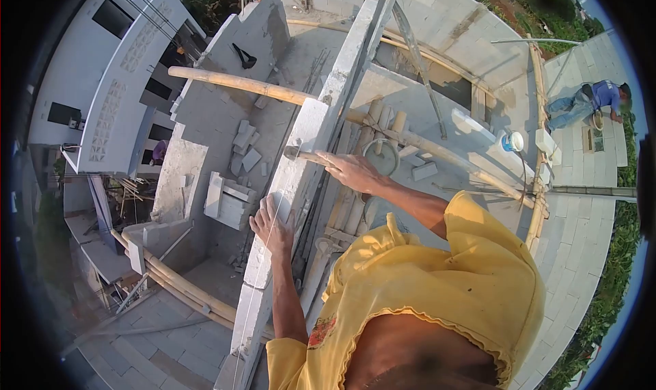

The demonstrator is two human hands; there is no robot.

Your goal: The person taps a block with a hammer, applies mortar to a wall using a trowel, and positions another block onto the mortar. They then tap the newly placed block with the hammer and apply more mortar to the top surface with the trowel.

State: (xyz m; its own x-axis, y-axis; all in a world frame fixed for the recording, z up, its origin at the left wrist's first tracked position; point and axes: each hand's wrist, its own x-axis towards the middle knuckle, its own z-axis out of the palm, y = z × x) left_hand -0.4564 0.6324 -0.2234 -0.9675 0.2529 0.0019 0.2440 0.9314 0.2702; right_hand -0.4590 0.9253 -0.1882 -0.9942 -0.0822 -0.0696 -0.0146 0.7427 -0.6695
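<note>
We're looking down on the block wall [294, 185], our left hand [272, 227] lying open and flat on its top by the string line [254, 280], our right hand [352, 171] gripping a wooden-handled tool [304, 155] just above.

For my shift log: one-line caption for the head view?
Left hand rests on block wall; right hand grips a wooden handle at its top.

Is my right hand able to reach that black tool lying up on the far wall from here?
Probably not: the right hand rests on the near block wall, while the black tool lies on a separate wall across an open gap.
</note>
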